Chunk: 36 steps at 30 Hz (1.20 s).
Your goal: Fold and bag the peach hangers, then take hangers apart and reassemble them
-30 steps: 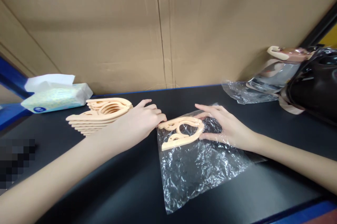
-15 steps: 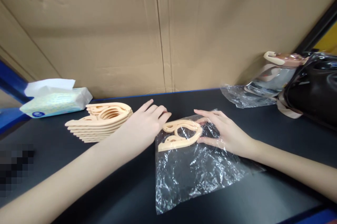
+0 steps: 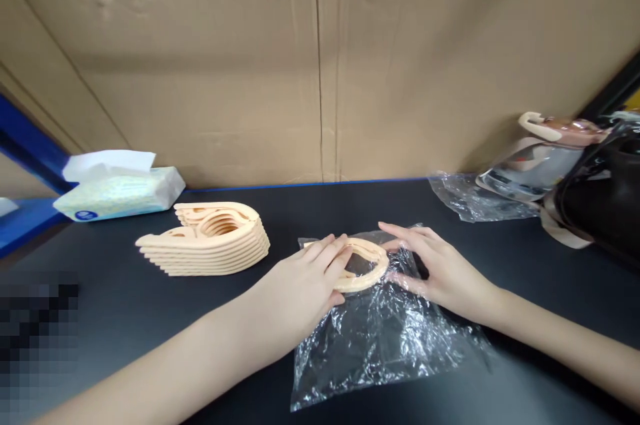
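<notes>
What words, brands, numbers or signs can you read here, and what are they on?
No text can be read.
Tissue pack: blue oval logo, too small and blurred to read.
Stacked hangers: no lettering visible.
Near plastic bag: no lettering visible.

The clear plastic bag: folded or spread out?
Spread out: the clear plastic bag lies wrinkled across the black table, reaching past the tan piece.

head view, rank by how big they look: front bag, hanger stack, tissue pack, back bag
1. Front bag, largest
2. Hanger stack and tissue pack: too alike to rank
3. Back bag, smallest
</notes>
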Each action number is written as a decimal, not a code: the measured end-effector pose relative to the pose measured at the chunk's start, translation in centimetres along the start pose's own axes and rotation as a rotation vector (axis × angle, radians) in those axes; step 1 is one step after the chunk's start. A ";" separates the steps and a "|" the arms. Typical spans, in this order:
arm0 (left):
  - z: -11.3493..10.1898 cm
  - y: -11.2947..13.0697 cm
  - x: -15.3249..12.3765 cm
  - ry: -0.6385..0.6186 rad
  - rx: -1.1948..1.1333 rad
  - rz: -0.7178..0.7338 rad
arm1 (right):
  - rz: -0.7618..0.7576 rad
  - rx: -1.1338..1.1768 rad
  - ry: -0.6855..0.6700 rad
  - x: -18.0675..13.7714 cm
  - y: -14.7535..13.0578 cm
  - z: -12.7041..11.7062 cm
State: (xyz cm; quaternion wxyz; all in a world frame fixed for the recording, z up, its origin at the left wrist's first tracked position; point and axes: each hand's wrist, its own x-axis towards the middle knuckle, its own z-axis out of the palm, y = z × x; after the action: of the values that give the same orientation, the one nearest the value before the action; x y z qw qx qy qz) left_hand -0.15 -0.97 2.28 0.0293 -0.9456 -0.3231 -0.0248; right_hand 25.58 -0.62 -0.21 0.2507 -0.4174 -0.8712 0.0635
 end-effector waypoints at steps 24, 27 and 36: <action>0.3 0.6 -0.1 -0.034 -0.078 -0.042 | -0.037 0.033 -0.508 0.1 -0.9 -1.7; 0.2 0.7 0.0 -0.033 -0.082 -0.061 | -0.044 0.051 -0.511 0.3 -1.0 -1.5; 0.2 0.7 0.0 -0.058 -0.061 -0.099 | -0.055 0.062 -0.501 0.5 -1.1 -1.2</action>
State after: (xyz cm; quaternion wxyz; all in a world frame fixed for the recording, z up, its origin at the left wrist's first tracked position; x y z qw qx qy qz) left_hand 0.23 -1.50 2.01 -0.0102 -0.9293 -0.3692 -0.0086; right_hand 25.11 -1.05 1.39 0.0413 -0.3567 -0.9148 0.1850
